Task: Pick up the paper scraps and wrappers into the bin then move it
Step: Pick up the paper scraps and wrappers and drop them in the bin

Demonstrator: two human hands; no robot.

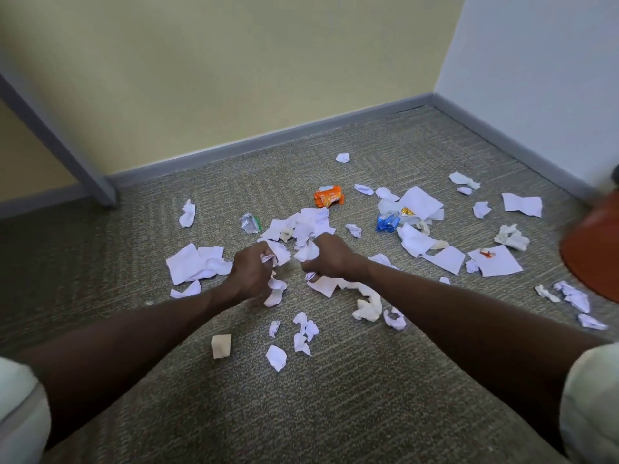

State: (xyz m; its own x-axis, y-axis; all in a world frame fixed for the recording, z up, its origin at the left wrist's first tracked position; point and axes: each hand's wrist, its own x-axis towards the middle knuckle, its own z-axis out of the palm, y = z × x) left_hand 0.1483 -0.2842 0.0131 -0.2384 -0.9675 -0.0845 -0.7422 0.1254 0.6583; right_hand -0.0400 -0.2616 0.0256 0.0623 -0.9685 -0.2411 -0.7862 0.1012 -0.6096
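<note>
Many paper scraps [196, 262] ring fists; orange bin [593, 249], blurred, probably right.

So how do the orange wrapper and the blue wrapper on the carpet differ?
The orange wrapper lies alone on bare carpet, farther from the hands; the blue wrapper sits nearer, at the edge of a heap of white paper scraps. The orange looks bulkier, the blue more crushed. Both are crumpled and not yet picked up.

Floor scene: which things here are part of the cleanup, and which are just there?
Part of the job:
paper scraps
orange wrapper
blue wrapper
silver wrapper
bin, at the right edge
left hand and right hand, both closed on scraps

Just there:
grey post
baseboard
carpet
</note>
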